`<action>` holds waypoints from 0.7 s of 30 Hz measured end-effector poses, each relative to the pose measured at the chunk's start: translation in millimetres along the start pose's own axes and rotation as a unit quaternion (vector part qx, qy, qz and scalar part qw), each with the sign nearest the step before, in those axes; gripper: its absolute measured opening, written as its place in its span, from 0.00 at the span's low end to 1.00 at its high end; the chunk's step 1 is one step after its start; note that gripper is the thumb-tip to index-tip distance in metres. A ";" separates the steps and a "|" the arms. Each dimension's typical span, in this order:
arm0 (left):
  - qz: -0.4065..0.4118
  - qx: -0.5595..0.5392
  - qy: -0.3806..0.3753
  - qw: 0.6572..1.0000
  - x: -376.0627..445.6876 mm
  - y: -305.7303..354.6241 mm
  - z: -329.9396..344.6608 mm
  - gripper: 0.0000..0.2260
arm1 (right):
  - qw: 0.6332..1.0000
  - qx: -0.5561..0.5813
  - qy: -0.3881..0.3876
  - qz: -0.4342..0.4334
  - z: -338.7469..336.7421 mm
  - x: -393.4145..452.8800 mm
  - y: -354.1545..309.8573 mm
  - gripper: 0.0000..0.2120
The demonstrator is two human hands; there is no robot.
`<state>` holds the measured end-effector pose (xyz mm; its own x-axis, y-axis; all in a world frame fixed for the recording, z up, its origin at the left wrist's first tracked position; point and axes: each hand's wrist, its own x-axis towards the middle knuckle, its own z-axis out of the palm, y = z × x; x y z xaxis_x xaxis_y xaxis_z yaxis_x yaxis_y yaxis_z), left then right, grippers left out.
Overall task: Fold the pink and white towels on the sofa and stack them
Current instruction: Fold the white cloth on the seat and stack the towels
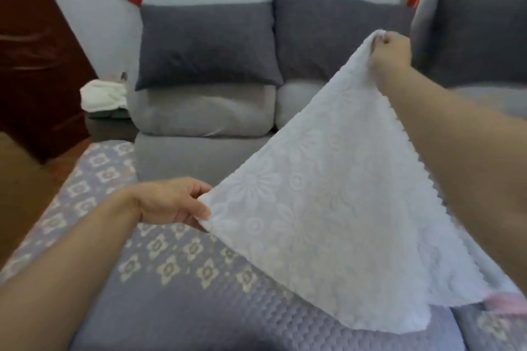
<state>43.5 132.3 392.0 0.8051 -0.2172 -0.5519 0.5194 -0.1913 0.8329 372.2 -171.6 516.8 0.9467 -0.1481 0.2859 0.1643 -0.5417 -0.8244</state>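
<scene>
Between the two hands, in the head view: white towel [336, 222], spread open and lifted, not yet folded. Left hand [171, 202] low and near, pinching one corner between thumb and curled fingers. Right hand [389, 50] raised higher and farther out, clenched round the opposite upper corner. Cloth stretched on a slant from one grip to the other, the lower edge drooping below the right forearm and appearing to brush the patterned sofa cover [171, 279]; actual contact hard to tell.

Below and to the right of the right forearm, at the frame's edge: a sliver of pink towel [504, 300], partly hidden under the white one, apparently lying loose on the seat; folded or not, impossible to say.

Beyond the hands: grey cushions [208, 45] against the sofa back. Off to the far left of the left hand: a white bundle [104, 95] on a side stand, unclear whether part of the job.

Judged progress: early. No folded towel visible, no stack begun. Remaining, by this reckoning: folding the white one, folding the pink one, stacking both.
</scene>
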 end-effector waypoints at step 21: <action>-0.359 -0.116 0.444 0.813 38.9 -612.4 -193.8 0.05 | 0.852 -0.103 -0.513 0.035 769.8 -403.7 196.1 0.12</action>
<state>-187.8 426.5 -131.6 0.1066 0.6668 -0.7375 0.9042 0.2436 0.3509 235.4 418.9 -136.4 0.7136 0.5569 -0.4250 0.1448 -0.7108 -0.6883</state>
